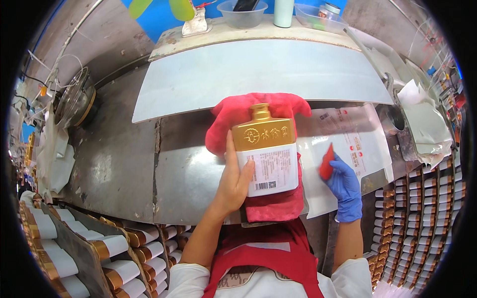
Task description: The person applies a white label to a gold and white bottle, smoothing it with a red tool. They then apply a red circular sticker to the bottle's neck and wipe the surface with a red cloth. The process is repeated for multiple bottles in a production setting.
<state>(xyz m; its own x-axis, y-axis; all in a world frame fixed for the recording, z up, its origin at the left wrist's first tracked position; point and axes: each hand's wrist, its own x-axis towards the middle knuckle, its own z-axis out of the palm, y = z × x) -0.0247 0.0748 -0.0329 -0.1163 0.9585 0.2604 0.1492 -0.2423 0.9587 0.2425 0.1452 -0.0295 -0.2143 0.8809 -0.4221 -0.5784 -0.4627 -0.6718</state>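
Looks like a factory workshop, judging by the scuffed metal workbench [109, 169], the racks [82, 251] crowded with rows of matching gold-and-white bottles [121, 270] on both sides, and the sheet of printed labels [348, 134] lying on the worktop.

Bottle [274, 166]: gold top, white below, dark print
Cloth [222, 135]: pinkish red
Glove [349, 191]: blue
Pointed piece [326, 165]: red
Apron [266, 259]: deep red

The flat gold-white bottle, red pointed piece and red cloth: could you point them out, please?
Flat gold-white bottle [271, 161], head view: white front.
Red pointed piece [326, 165], head view: its middle.
Red cloth [275, 208], head view: part below the bottle.
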